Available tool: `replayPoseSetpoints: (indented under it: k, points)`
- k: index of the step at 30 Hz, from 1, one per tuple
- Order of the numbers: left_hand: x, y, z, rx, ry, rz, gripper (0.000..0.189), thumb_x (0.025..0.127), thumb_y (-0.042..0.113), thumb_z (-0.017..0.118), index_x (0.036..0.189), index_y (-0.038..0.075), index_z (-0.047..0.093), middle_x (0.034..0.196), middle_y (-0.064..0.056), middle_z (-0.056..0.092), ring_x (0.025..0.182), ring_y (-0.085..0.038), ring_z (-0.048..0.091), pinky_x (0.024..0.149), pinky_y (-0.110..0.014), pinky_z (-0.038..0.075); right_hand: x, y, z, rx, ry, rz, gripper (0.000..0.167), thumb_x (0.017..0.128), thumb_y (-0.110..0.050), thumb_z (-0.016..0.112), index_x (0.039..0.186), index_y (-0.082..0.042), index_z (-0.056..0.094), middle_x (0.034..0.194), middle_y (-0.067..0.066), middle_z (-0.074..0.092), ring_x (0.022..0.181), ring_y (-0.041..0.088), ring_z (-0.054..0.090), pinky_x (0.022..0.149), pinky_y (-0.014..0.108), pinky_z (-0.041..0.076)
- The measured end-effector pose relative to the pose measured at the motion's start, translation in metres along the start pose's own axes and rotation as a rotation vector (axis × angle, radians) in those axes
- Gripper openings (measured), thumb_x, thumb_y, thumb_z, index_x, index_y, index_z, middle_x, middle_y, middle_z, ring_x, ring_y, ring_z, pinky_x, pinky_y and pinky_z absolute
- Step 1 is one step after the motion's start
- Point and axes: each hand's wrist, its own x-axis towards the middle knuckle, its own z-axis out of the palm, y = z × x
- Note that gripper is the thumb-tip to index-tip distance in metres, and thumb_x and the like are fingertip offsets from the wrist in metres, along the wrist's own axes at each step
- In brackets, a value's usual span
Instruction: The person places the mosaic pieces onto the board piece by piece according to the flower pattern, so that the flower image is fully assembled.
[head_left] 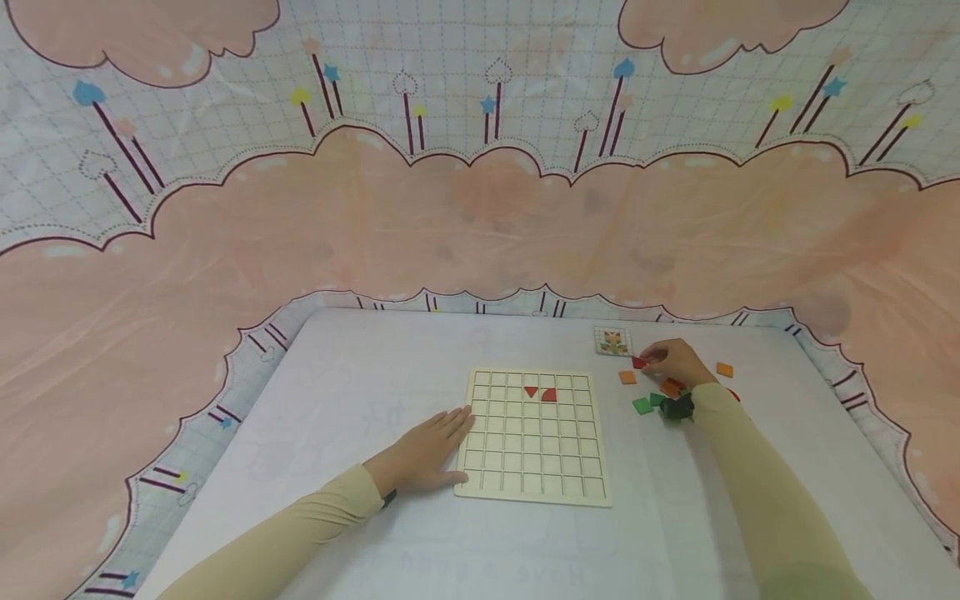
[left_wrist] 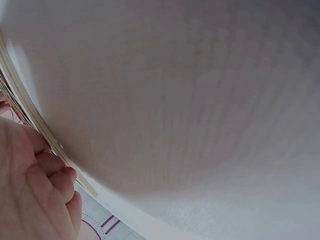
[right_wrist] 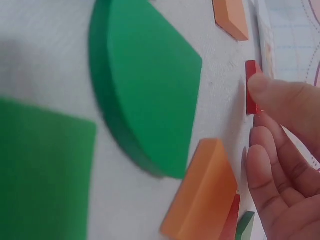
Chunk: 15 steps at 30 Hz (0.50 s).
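A cream wooden grid board [head_left: 534, 462] lies on the white table, with a red triangle [head_left: 531, 391] and a red quarter-circle piece [head_left: 550, 396] in two cells of an upper row. Along its left edge rests my left hand [head_left: 426, 448], fingers extended against the rim; the left wrist view shows this hand [left_wrist: 35, 190] at the board's edge [left_wrist: 45, 127]. Over at the right, my right hand [head_left: 678, 362] pinches a small red piece [head_left: 638, 362] between thumb and fingers. In the right wrist view the thumb presses on this red piece [right_wrist: 251, 90]; its full shape is hidden.
Behind the right hand's piece lies a small pattern card [head_left: 612, 342]. Around the right hand are loose pieces: an orange square [head_left: 627, 377], a green square [head_left: 642, 406], another orange square [head_left: 724, 370] and several more. A patterned cloth wall [head_left: 480, 225] rises behind the table.
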Motion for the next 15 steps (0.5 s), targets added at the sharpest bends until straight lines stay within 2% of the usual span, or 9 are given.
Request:
replayPoseSetpoints:
  k: [15]
  points:
    - [-0.0012,0.0003,-0.0005,0.007,-0.001,0.001,0.085,0.091,0.059,0.044,0.148,0.000,0.021,0.157,-0.016,0.019,0.145,-0.026,0.021,0.119,-0.037,0.023,0.0044,-0.0047,0.0042,-0.045,0.007,0.040,0.038,0.082,-0.021,0.072,0.112,0.001,0.065,0.104,0.018,0.064,0.085,0.023,0.051,0.071,0.025,0.045]
